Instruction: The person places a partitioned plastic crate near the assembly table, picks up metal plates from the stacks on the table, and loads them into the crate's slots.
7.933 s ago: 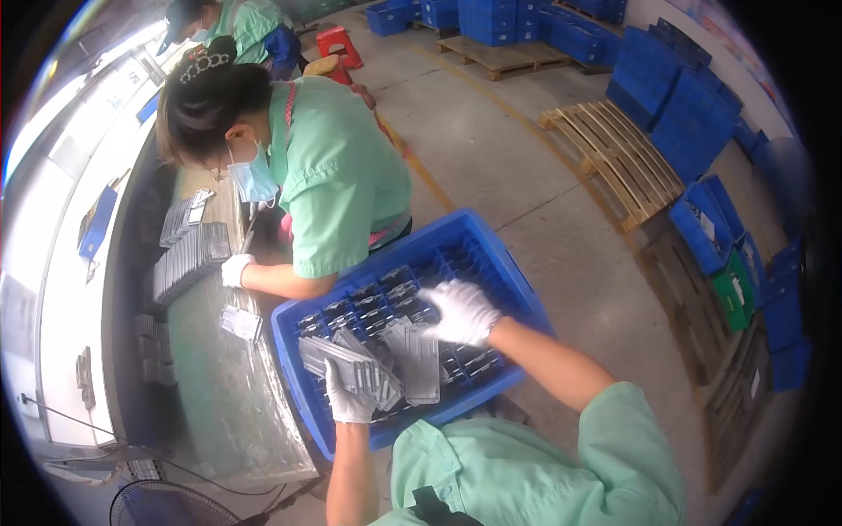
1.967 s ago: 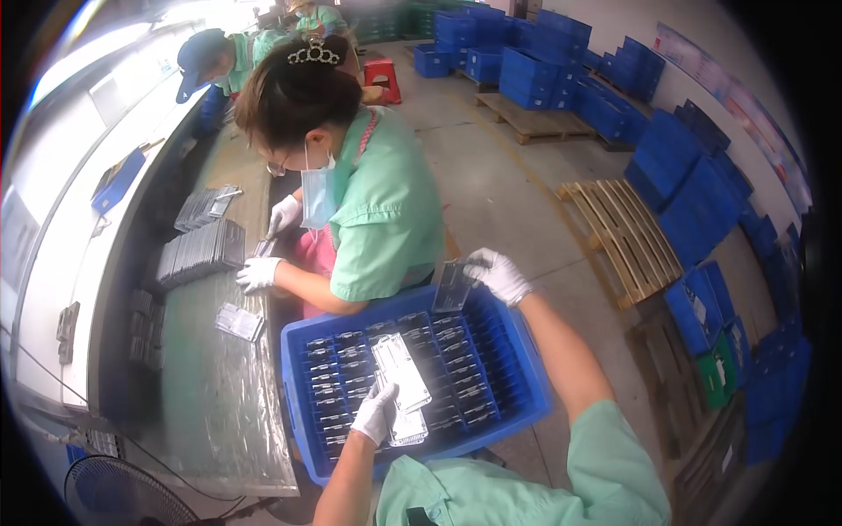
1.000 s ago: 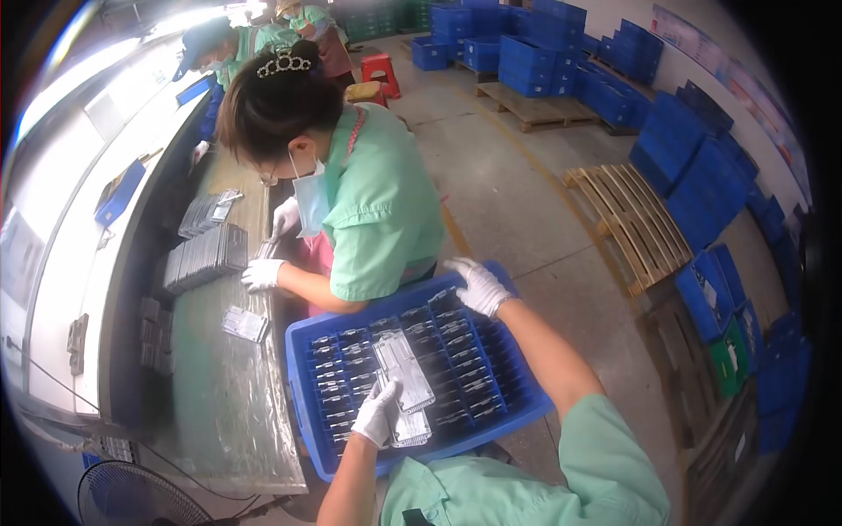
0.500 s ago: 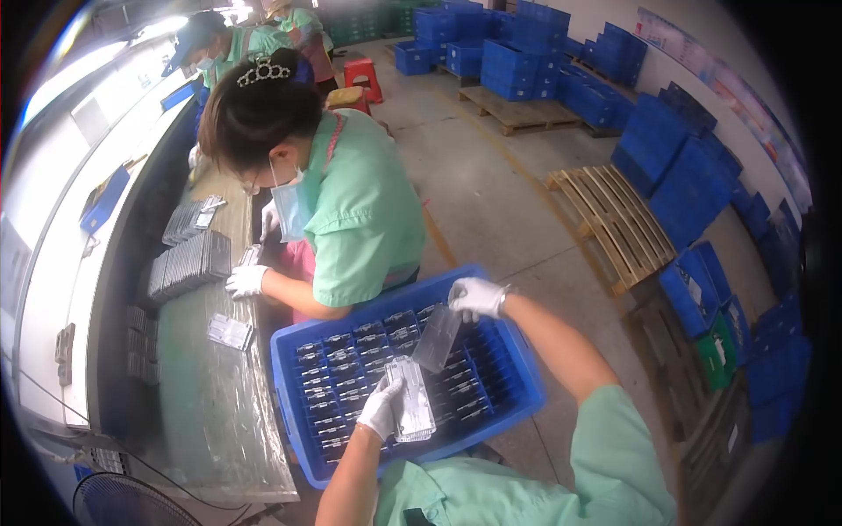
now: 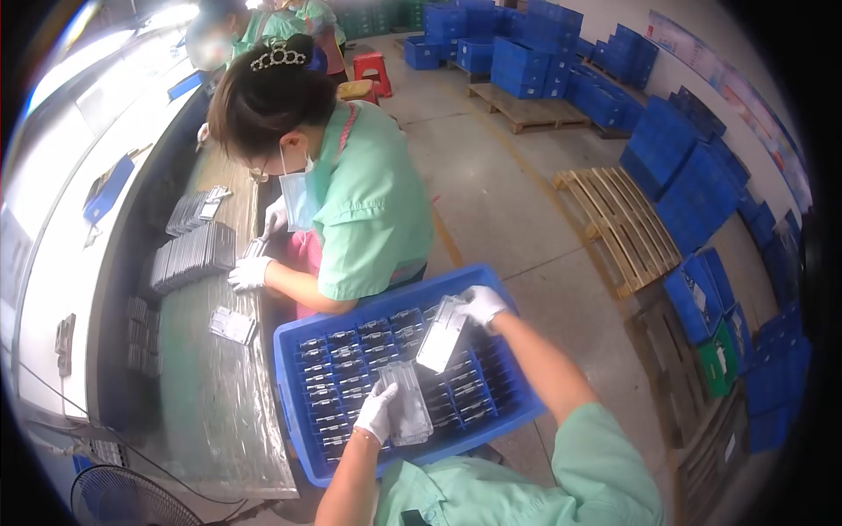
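My left hand (image 5: 377,414), in a white glove, is closed on a small stack of thin grey rectangular plates (image 5: 406,405) above the near part of a blue crate (image 5: 285,386). In my gloved right hand (image 5: 482,307) is a single silvery rectangular plate (image 5: 441,337), pinched by its upper end and tilted over the crate. Cut-outs show on this plate. Its lower end is just above the stack, and I cannot tell whether they touch. Rows of upright thin parts (image 5: 346,362) fill the crate's divided slots; my hands hide some of them.
A co-worker (image 5: 373,202) in a green shirt leans over the long bench (image 5: 219,430) at left, gloved hands on a part. Stacked plates (image 5: 197,254) and a loose plate (image 5: 232,325) lie on the bench. A fan (image 5: 123,500) is at lower left; wooden pallets (image 5: 618,223) and blue crates (image 5: 702,197) stand right.
The dark plate in my right hand is replaced in view by a bright silvery one. The top of my left hand's stack has turned from bright to dull grey. The view has shifted slightly.
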`<act>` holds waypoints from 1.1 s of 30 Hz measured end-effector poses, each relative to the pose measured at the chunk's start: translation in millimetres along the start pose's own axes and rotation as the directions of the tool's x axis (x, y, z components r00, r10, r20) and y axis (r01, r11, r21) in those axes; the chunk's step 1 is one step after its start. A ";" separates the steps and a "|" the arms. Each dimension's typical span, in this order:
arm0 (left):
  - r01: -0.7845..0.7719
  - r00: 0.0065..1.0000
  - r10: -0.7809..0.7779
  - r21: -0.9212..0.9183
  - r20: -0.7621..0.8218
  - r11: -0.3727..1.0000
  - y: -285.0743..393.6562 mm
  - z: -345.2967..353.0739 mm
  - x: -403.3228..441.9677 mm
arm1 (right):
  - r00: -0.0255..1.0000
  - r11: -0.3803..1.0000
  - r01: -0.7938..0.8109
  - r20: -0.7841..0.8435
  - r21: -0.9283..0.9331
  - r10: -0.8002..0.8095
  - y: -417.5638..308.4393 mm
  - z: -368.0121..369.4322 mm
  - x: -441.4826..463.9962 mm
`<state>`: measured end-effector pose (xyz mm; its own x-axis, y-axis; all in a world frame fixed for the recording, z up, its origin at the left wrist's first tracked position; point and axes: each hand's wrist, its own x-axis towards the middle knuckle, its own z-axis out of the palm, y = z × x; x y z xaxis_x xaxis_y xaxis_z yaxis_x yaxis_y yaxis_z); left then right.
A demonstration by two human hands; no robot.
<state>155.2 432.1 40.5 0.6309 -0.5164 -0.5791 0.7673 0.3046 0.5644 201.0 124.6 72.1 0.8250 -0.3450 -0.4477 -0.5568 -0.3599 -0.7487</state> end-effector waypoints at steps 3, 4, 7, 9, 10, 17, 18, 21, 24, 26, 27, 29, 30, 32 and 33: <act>0.008 1.000 -0.009 -0.073 -0.011 0.997 3.8 -0.3 -4.0 | 0.982 0.954 0.151 0.074 0.260 -0.176 6.5 -40.4 11.2; 0.001 1.000 -0.002 -0.107 -0.010 0.994 0.3 -6.2 0.5 | 0.978 0.938 0.198 0.002 0.283 -0.207 -7.4 -57.1 1.9; -0.017 1.000 0.015 -0.088 -0.026 0.996 0.1 -5.4 4.1 | 0.926 0.862 0.377 -0.107 0.338 -0.362 -24.8 -92.3 3.4; 0.105 0.992 -0.087 -0.224 0.088 0.969 5.5 -3.9 5.8 | 0.894 0.872 0.448 -0.109 0.195 -0.435 -27.8 -100.1 6.7; 0.169 0.980 -0.130 -0.285 0.150 0.944 9.7 -1.0 5.8 | 0.855 0.852 0.516 -0.122 0.089 -0.505 -25.2 -98.8 11.7; 0.121 0.944 0.036 -0.447 0.327 0.886 21.8 29.8 -13.3 | 0.814 0.575 0.472 0.081 -0.668 -0.575 -25.9 -80.8 9.4; 0.129 0.941 0.032 -0.446 0.336 0.886 21.6 31.3 -14.1 | 0.788 0.572 0.457 0.012 -0.682 -0.616 -22.7 -75.2 8.2; 0.169 0.935 -0.013 -0.412 0.355 0.895 17.6 33.0 -15.4 | 0.821 0.701 0.382 -0.128 -0.602 -0.557 -29.4 -53.8 -9.1; 0.231 0.940 -0.141 -0.276 0.312 0.933 17.3 38.4 -10.1 | 0.942 0.898 0.333 0.151 -0.289 -0.301 -57.9 -21.2 -58.0; 0.112 0.965 -0.069 -0.162 0.252 0.980 14.7 49.9 -9.8 | 0.906 0.977 0.196 0.397 -0.085 -0.147 -42.6 10.2 -72.6; 0.058 0.971 -0.037 -0.086 0.237 0.995 17.5 56.8 -14.0 | 0.860 0.973 0.223 0.483 -0.065 -0.165 -33.2 16.5 -74.2; 0.079 0.993 -0.077 -0.013 0.091 0.997 19.7 58.6 -18.0 | 0.808 0.987 0.148 0.583 -0.066 -0.082 -22.2 15.6 -65.5; 0.091 0.996 -0.092 0.021 0.016 0.996 19.7 56.9 -18.8 | 0.820 0.991 0.128 0.566 -0.033 -0.087 -16.3 9.1 -59.8; 0.118 0.991 -0.115 -0.041 0.071 0.992 10.0 29.1 -8.2 | 0.868 0.984 0.177 0.467 0.030 -0.170 -16.1 -21.3 -52.3; 0.131 0.988 -0.123 -0.076 0.098 0.988 3.7 12.7 -0.2 | 0.899 0.981 0.172 0.393 0.090 -0.194 -16.8 -38.3 -47.0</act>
<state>156.5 423.1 50.2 0.5170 -0.6259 -0.5839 0.8499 0.2945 0.4369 167.9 113.7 124.5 0.8878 0.1002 -0.4492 -0.3951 -0.3346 -0.8555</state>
